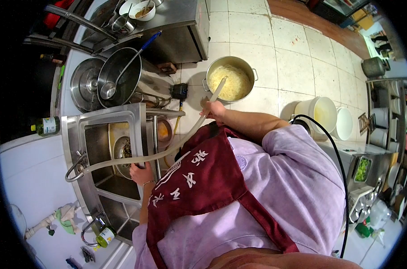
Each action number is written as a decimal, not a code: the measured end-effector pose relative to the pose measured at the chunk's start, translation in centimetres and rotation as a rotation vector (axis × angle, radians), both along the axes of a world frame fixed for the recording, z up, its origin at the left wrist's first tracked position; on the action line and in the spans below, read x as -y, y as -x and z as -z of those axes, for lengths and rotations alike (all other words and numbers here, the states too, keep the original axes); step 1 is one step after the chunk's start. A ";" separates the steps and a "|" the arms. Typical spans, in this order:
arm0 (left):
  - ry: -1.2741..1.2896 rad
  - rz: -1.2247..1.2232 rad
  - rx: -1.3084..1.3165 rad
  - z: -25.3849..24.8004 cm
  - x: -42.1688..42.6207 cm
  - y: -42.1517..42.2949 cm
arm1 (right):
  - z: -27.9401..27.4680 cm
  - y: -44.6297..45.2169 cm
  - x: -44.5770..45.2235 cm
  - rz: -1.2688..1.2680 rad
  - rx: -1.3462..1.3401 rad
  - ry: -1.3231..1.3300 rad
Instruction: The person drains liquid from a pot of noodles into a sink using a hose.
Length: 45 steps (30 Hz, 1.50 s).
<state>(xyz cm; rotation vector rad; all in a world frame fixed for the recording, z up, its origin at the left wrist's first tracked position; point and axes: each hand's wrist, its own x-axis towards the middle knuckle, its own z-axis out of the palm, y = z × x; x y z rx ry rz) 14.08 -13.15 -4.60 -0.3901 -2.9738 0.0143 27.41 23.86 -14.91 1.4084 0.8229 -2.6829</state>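
Observation:
My right hand (pixel 215 110) is closed around a pale flexible hose (pixel 185 136). From the curved sink faucet (pixel 73 172) the hose runs across to a two-handled metal pot (pixel 211 71) on the floor. Its end points into pale yellow noodles (pixel 230 84); whether water flows is not clear. My left hand (pixel 142 174) is at the near edge of the steel sink (pixel 136 117), just below the hose, with thumb and fingers apart. Beside its fingertips, inside the basin, is a round bowl (pixel 118 148) with dark bits in it.
A tall stockpot (pixel 138 80) holds a blue-handled ladle (pixel 122 74), next to a round metal lid (pixel 83 85). White buckets (pixel 304 109) stand on the tiled floor (pixel 252 31) to the right. Bottles (pixel 105 236) sit around the sink. A black cable (pixel 342 179) hangs behind me.

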 end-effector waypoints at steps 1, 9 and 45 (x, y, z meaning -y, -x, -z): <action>0.000 0.000 0.000 0.1 0.1 0.0 | 0.2 0.0 0.0 0.002 -0.004 0.004; -0.004 0.047 -0.065 0.4 0.3 0.1 | 0.2 -0.1 0.1 0.015 -0.008 0.007; -0.027 0.034 -0.033 0.1 0.1 -0.1 | 0.0 -0.2 0.2 0.000 -0.022 -0.002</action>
